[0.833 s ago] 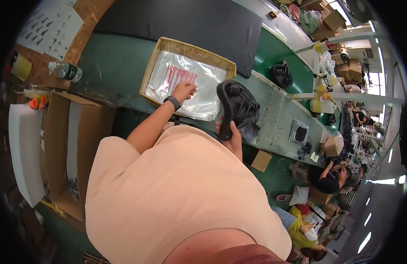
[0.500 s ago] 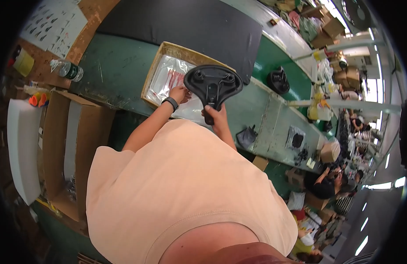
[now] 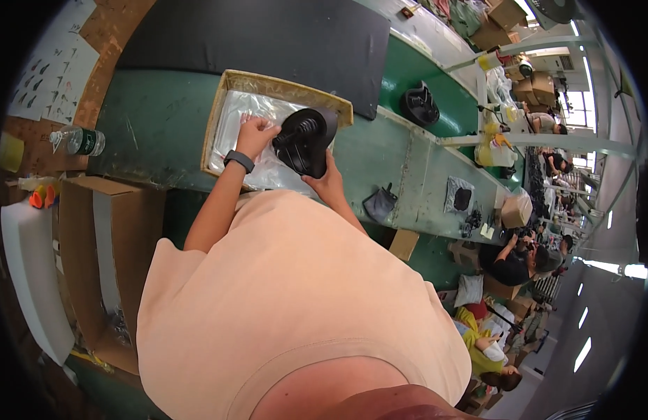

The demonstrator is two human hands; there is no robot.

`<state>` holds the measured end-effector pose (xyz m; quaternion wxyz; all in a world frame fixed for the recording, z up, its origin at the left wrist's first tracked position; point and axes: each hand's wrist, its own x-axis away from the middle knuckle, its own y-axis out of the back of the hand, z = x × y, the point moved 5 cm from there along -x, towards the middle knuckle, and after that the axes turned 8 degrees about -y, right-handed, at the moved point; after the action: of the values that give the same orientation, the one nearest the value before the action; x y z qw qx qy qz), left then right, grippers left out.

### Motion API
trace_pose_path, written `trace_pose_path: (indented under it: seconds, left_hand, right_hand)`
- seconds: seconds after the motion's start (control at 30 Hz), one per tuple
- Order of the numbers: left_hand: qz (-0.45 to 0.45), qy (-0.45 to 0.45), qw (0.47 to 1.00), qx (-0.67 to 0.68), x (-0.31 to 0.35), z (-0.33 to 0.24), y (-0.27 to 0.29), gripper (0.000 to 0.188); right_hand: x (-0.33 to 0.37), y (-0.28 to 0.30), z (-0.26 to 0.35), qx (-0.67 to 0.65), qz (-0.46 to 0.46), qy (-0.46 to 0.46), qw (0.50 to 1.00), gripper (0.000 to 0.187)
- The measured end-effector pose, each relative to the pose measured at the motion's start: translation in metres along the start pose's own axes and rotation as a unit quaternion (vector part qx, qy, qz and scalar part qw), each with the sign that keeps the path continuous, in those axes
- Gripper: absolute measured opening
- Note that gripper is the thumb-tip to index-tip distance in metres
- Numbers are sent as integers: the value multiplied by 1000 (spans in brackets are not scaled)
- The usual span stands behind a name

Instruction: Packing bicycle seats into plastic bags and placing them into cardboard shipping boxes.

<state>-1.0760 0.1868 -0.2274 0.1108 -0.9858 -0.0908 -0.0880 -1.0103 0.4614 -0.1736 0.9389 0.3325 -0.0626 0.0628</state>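
Observation:
A black bicycle saddle (image 3: 304,143) is held over a shallow cardboard box (image 3: 285,85), tilted so its side and underside fittings show. My right hand (image 3: 329,183) grips it from the right and below, thumb and fingers on its edge. My left hand (image 3: 255,136), with a dark band on the wrist, is closed in a pinch beside the saddle's left edge. Whatever lies between its fingertips is too small to make out. Under both hands, the box holds a stack of clear plastic bags (image 3: 229,115) with red print.
A second black saddle (image 3: 420,105) sits on the green belt at right. A dark pouch-like piece (image 3: 381,203) and a bagged black part (image 3: 459,194) lie on the bench. A water bottle (image 3: 82,141) and a tall open carton (image 3: 121,259) stand left. Co-workers (image 3: 509,262) are at far right.
The saddle has turned from underside-up to tilted on its side and come lower over the box. My right hand shifted from its nose to its edge; my left hand closed into a pinch.

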Motion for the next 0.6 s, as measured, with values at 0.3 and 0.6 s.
trace_pose_path:
  seconds: [0.3,0.6]
  left_hand:
    - [-117,-244,909,-318,0,-104,-18,32]
    - [230,-512,740,-372,111,-241,-151,16]
  right_hand:
    - [-7,-38,38,-10,10,150,989,110]
    - [-2,20,50,115,70,165,977,73]
